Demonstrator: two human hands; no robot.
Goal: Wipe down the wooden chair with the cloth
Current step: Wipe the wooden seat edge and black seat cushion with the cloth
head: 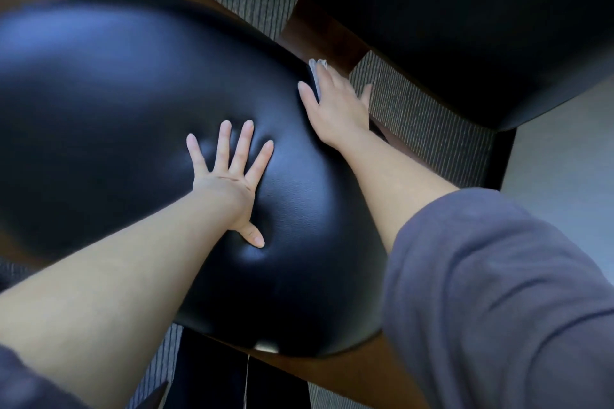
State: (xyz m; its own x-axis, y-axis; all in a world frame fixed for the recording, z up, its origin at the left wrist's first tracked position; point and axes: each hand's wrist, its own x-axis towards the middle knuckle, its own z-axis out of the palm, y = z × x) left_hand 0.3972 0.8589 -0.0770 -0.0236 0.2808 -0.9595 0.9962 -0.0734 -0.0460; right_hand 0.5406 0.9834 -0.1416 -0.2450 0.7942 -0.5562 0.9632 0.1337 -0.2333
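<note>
The wooden chair fills the view: a glossy black padded seat on a brown wooden frame. My left hand lies flat on the seat cushion with fingers spread and straight, pressing a dent into the padding. My right hand reaches over the seat's right edge by the wooden frame. It lies on a pale grey cloth, of which only a small corner shows past the fingers. Whether those fingers curl round the cloth is hidden from me.
A second black padded surface looms at the upper right, close to the chair. Grey striped carpet shows between them and at the top. A pale floor or wall patch lies at the right. My grey sleeves fill the lower corners.
</note>
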